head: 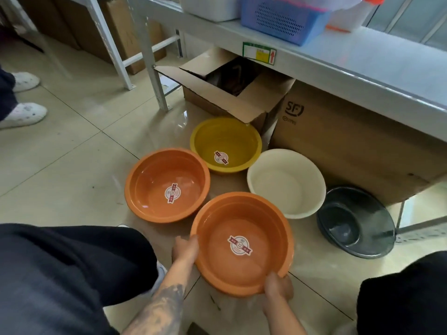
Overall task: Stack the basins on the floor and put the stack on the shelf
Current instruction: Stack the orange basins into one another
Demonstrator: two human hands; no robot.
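Note:
Several plastic basins sit on the tiled floor below a grey shelf (pixel 362 59). The near orange basin (pixel 242 228) is gripped by both hands: my left hand (pixel 185 250) on its left rim, my right hand (pixel 278 287) on its near rim. To its left rests a second orange basin (pixel 154 170). Behind them stands a yellow basin (pixel 227 139), and to the right a cream basin (pixel 287 180). A dark grey basin (pixel 358 221) leans at the far right, partly under the shelf.
An open cardboard box (pixel 254 102) and a closed brown box (pixel 350 146) stand under the shelf. A blue basket (pixel 283 18) and a white container (pixel 208 7) sit on the shelf. Another person's white shoes (pixel 24 112) are at the left. My dark-trousered knees frame the bottom.

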